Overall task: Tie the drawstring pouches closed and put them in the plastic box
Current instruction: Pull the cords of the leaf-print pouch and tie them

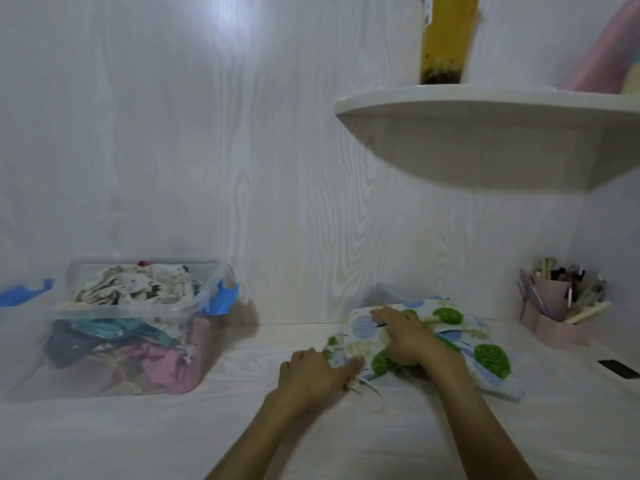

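Fingers [349,367] of left hand [313,372] pinch pouch [450,320] cord end; right hand [403,336] presses flat on fabric. I judge knot untied; plastic box [138,308] already well filled.

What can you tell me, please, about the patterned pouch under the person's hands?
The patterned pouch looks like soft white fabric printed with green and blue round shapes. It lies flat on the pale desk, right of the plastic box, on another similar piece of fabric. The right hand rests on top of it with curled fingers. The left hand holds its near-left edge, where pale drawstring ends trail out. Whether it is tied cannot be told.
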